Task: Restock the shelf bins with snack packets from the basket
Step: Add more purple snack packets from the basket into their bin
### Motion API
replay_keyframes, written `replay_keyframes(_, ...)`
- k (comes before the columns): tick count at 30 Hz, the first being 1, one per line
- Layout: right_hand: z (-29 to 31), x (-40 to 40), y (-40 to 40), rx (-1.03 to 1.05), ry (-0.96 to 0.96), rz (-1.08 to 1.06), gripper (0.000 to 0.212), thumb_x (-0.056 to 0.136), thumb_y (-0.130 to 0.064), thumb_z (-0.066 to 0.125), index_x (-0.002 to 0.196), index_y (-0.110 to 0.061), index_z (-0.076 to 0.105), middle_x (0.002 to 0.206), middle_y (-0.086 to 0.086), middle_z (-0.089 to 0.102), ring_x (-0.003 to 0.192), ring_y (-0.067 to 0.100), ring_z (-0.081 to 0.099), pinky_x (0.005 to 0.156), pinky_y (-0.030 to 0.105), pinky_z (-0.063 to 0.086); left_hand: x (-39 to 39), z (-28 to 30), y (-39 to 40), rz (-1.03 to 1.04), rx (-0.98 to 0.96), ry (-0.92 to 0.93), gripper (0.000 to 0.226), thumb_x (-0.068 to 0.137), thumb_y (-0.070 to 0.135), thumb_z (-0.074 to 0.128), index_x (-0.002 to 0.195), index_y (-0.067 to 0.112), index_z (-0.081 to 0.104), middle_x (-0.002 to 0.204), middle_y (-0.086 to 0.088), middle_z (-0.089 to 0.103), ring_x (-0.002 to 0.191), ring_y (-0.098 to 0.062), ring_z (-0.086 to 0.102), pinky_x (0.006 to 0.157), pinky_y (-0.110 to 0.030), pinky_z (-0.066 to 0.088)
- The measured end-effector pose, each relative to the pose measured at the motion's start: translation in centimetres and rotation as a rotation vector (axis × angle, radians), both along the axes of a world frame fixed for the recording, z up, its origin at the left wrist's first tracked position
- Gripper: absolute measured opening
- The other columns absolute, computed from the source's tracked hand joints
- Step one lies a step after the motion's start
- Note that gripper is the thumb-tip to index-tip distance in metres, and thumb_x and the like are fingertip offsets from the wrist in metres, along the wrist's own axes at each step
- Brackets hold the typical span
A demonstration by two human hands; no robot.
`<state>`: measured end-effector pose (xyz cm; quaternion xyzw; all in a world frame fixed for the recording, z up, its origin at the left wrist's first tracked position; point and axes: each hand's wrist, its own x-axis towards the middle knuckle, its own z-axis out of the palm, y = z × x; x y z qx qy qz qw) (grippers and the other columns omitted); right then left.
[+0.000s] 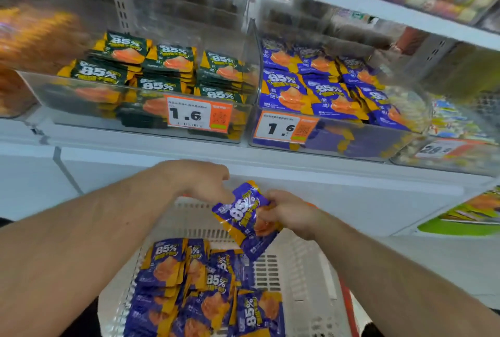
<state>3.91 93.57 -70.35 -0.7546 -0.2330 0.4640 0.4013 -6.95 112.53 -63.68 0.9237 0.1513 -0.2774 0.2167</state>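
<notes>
1. Purple foil snack packet [244, 219] above the white slotted plastic basket [303, 277]: my right hand [286, 210] pinches it; my left hand [201, 183] touches its top edge, grip unclear
2. Clear acrylic bin of purple packets [332, 144] part-filled; many packets remain in basket
</notes>
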Motion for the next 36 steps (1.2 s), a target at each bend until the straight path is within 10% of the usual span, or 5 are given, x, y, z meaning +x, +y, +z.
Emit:
replay_keyframes(5, 5.1, -0.8, 0.4, 0.252, -0.004, -0.173, 0.015, 0.092, 0.010, 0.056, 0.091, -0.005, 0.055, 0.067, 0.011, 0.068, 0.060, 0.021, 0.066, 0.065, 0.035, 0.059, -0.9, 2.7, 0.3, 0.141, -0.320, -0.273, 0.008, 0.096, 0.018, 0.057, 0.101, 0.019, 0.063, 0.105, -0.005, 0.071, 0.086, -0.016, 0.070, 0.066, -0.024, 0.053)
replay_keyframes(16, 12.7, -1.8, 1.2, 0.670, -0.384, -0.505, 0.039, 0.094, 0.002, 0.060, 0.104, -0.034, 0.053, 0.107, 0.024, 0.060, 0.065, 0.019, 0.065, 0.056, 0.031, 0.055, 0.1, 7.5, -0.9, 0.605, -0.671, -0.998, 0.010, 0.096, 0.014, 0.058, 0.092, 0.020, 0.065, 0.071, 0.001, 0.073, 0.057, -0.011, 0.064, 0.056, -0.028, 0.054)
replay_keyframes(25, 18.6, 5.8, 4.6, 0.454, -0.382, -0.801, 0.060, 0.092, 0.004, 0.057, 0.143, -0.024, 0.042, 0.092, 0.007, 0.067, 0.068, 0.016, 0.064, 0.048, 0.020, 0.053, 2.1, 4.9, -0.6, 0.265, 0.238, -1.287, 0.035, 0.081, 0.014, 0.058, 0.113, 0.015, 0.071, 0.106, -0.002, 0.073, 0.100, -0.028, 0.064, 0.087, -0.042, 0.047)
replay_keyframes(32, 17.1, 7.0, 8.4, 0.251, -0.529, -0.644, 0.063, 0.092, -0.002, 0.057, 0.148, -0.024, 0.039, 0.136, 0.009, 0.055, 0.100, 0.025, 0.063, 0.074, 0.037, 0.060, 2.8, 3.0, -0.5, 0.143, 0.358, -1.139, 0.065, 0.076, 0.022, 0.052, 0.140, 0.025, 0.048, 0.129, -0.002, 0.058, 0.109, -0.025, 0.060, 0.093, -0.042, 0.034)
replay_keyframes(36, 16.9, 6.5, 8.7, 0.105, -0.730, -0.493, 0.053, 0.098, -0.006, 0.049, 0.149, -0.021, 0.041, 0.151, 0.007, 0.043, 0.115, 0.023, 0.055, 0.070, 0.020, 0.044, 3.0, 2.6, -0.4, 0.099, 0.411, -1.114, 0.061, 0.075, 0.021, 0.057, 0.135, 0.031, 0.053, 0.132, -0.010, 0.054, 0.106, -0.030, 0.061, 0.094, -0.043, 0.029)
